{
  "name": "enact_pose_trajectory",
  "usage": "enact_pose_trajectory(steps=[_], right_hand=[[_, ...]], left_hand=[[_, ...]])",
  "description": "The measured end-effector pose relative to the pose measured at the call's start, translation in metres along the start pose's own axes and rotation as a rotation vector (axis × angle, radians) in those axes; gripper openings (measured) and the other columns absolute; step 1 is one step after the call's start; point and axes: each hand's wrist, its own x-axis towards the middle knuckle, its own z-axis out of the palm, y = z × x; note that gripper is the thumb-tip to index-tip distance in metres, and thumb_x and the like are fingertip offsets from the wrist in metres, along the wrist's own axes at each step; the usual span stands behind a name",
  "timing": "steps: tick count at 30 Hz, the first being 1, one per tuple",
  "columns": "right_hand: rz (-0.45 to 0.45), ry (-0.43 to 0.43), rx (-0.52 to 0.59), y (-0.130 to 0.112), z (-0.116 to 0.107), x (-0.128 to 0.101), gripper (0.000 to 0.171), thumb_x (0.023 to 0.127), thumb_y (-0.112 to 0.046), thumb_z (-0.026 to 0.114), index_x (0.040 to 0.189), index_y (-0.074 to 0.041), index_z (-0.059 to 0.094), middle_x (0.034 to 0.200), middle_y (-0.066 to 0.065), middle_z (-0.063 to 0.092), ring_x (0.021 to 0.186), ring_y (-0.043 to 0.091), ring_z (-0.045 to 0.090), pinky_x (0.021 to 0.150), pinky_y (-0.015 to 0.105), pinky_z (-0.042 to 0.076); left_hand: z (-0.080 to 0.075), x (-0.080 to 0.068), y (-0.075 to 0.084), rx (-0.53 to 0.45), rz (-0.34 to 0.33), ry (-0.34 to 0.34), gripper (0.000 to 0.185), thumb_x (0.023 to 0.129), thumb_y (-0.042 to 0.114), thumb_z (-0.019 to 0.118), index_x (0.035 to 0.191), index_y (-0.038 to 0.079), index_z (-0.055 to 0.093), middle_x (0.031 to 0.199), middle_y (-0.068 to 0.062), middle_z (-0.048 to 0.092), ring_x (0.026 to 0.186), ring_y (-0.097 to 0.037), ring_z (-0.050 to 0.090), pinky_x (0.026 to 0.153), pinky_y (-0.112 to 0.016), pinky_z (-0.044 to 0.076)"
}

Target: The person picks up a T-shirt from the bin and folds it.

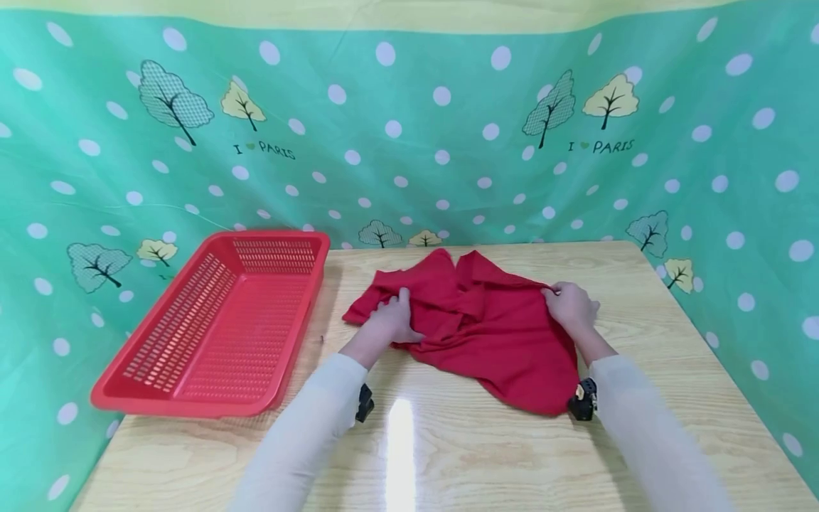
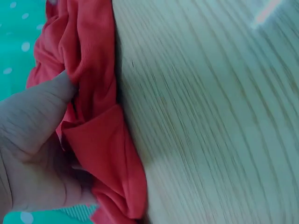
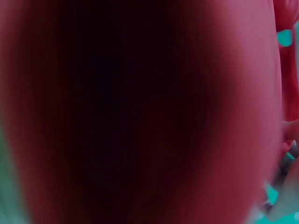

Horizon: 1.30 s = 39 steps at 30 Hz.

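A crumpled red garment (image 1: 512,341) of soft knit fabric lies on the table, bunched on its left and spread flatter on its right. My left hand (image 1: 390,320) rests on the bunched part with thumb and fingers spread apart. In the left wrist view, the thumb (image 2: 51,95) dips into a fold, while the other fingertips are hidden behind a flap of fabric. At the garment's upper right edge, my right hand (image 1: 571,307) pinches the fabric between thumb and fingers. Dark, blurred red cloth (image 3: 252,93) hangs close before the right wrist camera and covers most of that view.
A red plastic basket (image 1: 291,377) with slotted sides stands to the left, nothing inside it. The wooden table (image 1: 486,455) reaches back to a green dotted curtain (image 1: 441,178), which also runs along both sides. Each wrist carries a small black device (image 1: 584,400).
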Motion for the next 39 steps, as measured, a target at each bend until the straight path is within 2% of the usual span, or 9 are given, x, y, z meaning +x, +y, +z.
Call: enact_pose_trajectory(steps=[5,10,13,16,19,22,28,32,39], right_hand=[[0.078,-0.068,0.018,0.014,-0.015,-0.003,0.040,0.095,-0.031,0.044,0.113,-0.001,0.063,0.118,0.024,0.060,0.106,0.042,0.054,0.086,0.060,0.032],[0.054,-0.091,-0.054,0.021,-0.020,-0.003,0.040,0.094,-0.033,0.046,0.114,-0.002,0.061,0.117,0.022,0.060,0.106,0.041,0.054,0.085,0.059,0.035],[-0.031,-0.060,-0.111,0.017,-0.017,-0.003,0.040,0.092,-0.034,0.050,0.116,-0.003,0.058,0.115,0.023,0.060,0.104,0.041,0.055,0.083,0.059,0.034],[-0.146,0.016,-0.164,0.008,-0.009,0.000,0.042,0.090,-0.036,0.055,0.119,-0.004,0.056,0.113,0.024,0.058,0.103,0.042,0.053,0.081,0.059,0.035],[-0.263,0.079,-0.170,-0.005,0.002,0.002,0.046,0.088,-0.037,0.061,0.120,-0.005,0.057,0.113,0.023,0.056,0.103,0.041,0.052,0.083,0.059,0.037],[-0.369,0.067,-0.138,-0.019,0.014,0.006,0.046,0.087,-0.036,0.063,0.121,-0.006,0.059,0.117,0.022,0.057,0.108,0.039,0.051,0.090,0.058,0.038],[-0.389,-0.033,-0.223,-0.038,0.032,0.012,0.056,0.089,-0.039,0.060,0.132,-0.005,0.052,0.127,0.023,0.053,0.114,0.041,0.050,0.093,0.057,0.040],[-0.329,0.001,-0.334,-0.035,0.033,0.014,0.047,0.091,-0.040,0.056,0.125,-0.007,0.057,0.117,0.022,0.055,0.105,0.040,0.052,0.084,0.054,0.043],[-0.274,0.074,-0.303,-0.016,0.019,0.018,0.032,0.096,-0.028,0.050,0.107,0.000,0.060,0.100,0.022,0.060,0.092,0.041,0.057,0.074,0.054,0.044]], left_hand=[[-0.009,-0.005,-0.015,-0.003,-0.157,-0.050,0.122,0.069,0.062,0.071,0.150,0.011,-0.006,0.146,-0.030,0.027,0.131,-0.054,0.028,0.101,-0.064,0.033],[-0.019,-0.008,-0.021,0.015,-0.272,-0.112,0.122,0.071,0.071,0.061,0.150,0.013,-0.011,0.147,-0.031,0.024,0.131,-0.054,0.028,0.095,-0.068,0.035],[-0.023,-0.007,-0.020,0.025,-0.240,-0.064,0.112,0.075,0.070,0.058,0.151,0.012,-0.001,0.144,-0.028,0.032,0.131,-0.051,0.032,0.096,-0.068,0.034],[-0.024,-0.003,-0.017,0.009,-0.103,0.037,0.098,0.081,0.065,0.055,0.151,0.014,0.009,0.146,-0.022,0.035,0.135,-0.046,0.030,0.103,-0.065,0.029],[-0.022,0.004,-0.014,-0.022,0.031,0.099,0.088,0.085,0.059,0.055,0.151,0.018,0.014,0.153,-0.017,0.025,0.141,-0.042,0.019,0.109,-0.062,0.021],[-0.016,0.011,-0.014,-0.031,0.091,0.090,0.084,0.087,0.059,0.052,0.151,0.024,0.012,0.156,-0.014,0.016,0.144,-0.040,0.009,0.110,-0.062,0.017],[-0.006,0.019,-0.018,-0.055,0.070,0.005,0.089,0.083,0.060,0.057,0.151,0.030,0.008,0.159,-0.011,0.006,0.145,-0.038,-0.002,0.104,-0.073,0.012],[-0.001,0.019,-0.022,-0.059,0.022,-0.037,0.098,0.079,0.058,0.064,0.151,0.031,0.003,0.159,-0.008,0.001,0.145,-0.036,-0.006,0.099,-0.077,0.009],[-0.001,0.022,-0.032,-0.081,-0.095,-0.101,0.104,0.077,0.059,0.064,0.151,0.031,-0.004,0.159,-0.002,-0.008,0.144,-0.034,-0.013,0.095,-0.081,0.006]])
